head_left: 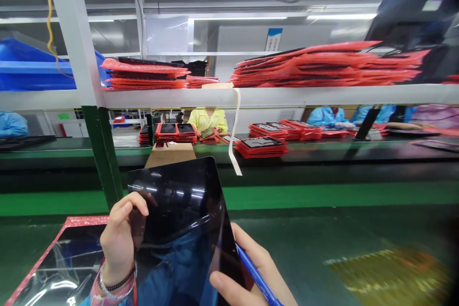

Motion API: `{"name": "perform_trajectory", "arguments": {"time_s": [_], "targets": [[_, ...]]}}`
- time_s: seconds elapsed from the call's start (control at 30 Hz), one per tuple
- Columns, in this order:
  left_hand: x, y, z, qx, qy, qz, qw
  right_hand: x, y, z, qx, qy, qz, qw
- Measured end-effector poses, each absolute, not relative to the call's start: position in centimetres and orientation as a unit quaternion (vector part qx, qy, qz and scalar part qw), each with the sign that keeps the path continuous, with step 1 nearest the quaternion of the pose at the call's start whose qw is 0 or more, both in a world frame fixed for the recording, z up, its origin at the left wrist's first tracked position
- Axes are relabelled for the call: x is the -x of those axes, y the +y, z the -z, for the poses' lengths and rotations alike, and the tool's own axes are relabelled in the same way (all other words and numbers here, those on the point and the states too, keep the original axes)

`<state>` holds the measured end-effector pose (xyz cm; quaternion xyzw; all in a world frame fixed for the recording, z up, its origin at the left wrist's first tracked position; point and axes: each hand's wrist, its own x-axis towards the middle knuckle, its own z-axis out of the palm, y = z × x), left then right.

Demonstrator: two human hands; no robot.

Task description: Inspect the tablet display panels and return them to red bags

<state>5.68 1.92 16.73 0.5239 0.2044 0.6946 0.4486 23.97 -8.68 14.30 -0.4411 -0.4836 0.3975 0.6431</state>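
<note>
A glossy black tablet screen (179,220) is held up tilted in front of me, reflecting ceiling lights and a blue sleeve. My right hand (256,267) grips its lower right edge, thumb on the front glass. A blue pen (256,272) is also tucked into that hand, along the edge. At the screen's left side is my left hand (120,239), fingers curled closed, one fingertip against or just over the glass; what they hold, if anything, is hidden. Below it on the left, another film-covered black screen (68,258) lies on red bubble wrap (38,267).
A white shelf (272,97) crosses above, bearing stacks of red packets (322,67) and a blue bin (32,64). A green post (102,153) stands left. Beyond are a cardboard box (172,154), red-wrapped screen stacks (263,146) and several co-workers. A yellowish sheet (390,275) lies right.
</note>
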Motion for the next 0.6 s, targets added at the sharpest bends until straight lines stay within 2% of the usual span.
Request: {"name": "perform_trajectory", "arguments": {"time_s": [0.23, 0.43, 0.6], "targets": [[-5.7, 1.9, -16.7, -0.543, 0.195, -0.702, 0.418, -23.9, -8.1, -13.5, 0.385, -0.564, -0.362, 0.635], [-5.7, 1.5, -17.1, -0.555, 0.206, -0.711, 0.380, -24.0, -7.8, -13.0, 0.330, -0.679, -0.075, 0.651], [-5.7, 1.5, -17.0, -0.553, 0.199, -0.729, 0.350, -24.3, -7.7, -13.0, 0.298, -0.704, 0.047, 0.643]]}}
